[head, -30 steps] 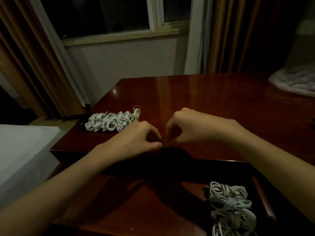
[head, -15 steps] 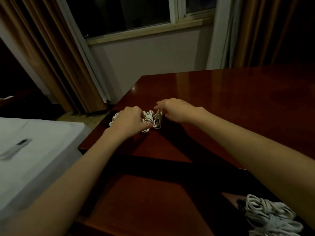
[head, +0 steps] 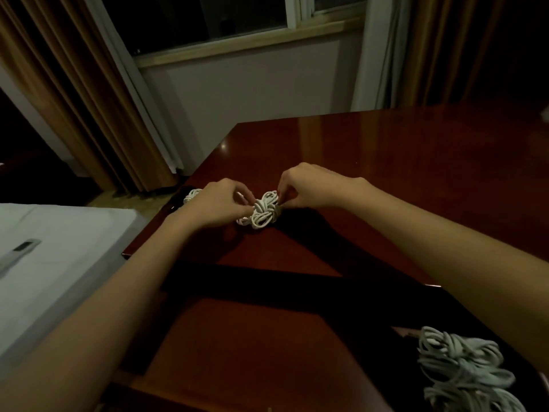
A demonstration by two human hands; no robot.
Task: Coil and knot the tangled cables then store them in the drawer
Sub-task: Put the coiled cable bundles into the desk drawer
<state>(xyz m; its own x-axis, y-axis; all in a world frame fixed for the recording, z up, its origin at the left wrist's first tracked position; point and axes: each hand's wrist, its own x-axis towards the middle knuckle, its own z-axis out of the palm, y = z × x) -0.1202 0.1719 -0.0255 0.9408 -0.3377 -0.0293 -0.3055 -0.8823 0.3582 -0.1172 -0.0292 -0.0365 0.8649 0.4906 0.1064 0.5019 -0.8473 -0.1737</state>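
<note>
A tangle of white cables (head: 263, 211) lies near the left edge of the dark red wooden table (head: 386, 162). My left hand (head: 217, 208) covers the tangle's left part and pinches strands near its middle. My right hand (head: 306, 187) pinches the tangle's right end with curled fingers. The open drawer (head: 237, 352) sits below the table's front edge. More white coiled cables (head: 463, 373) lie in its right corner.
A white bed (head: 59, 263) with a grey remote (head: 17, 254) stands to the left. Brown curtains (head: 68, 84) and a dark window (head: 208, 19) are behind the table. A small dark object (head: 181, 197) lies at the table's left edge beside the tangle.
My hands left the table's front edge and reached to the cable tangle on the left. Both now pinch it and its right part is bunched up. The camera swung left.
</note>
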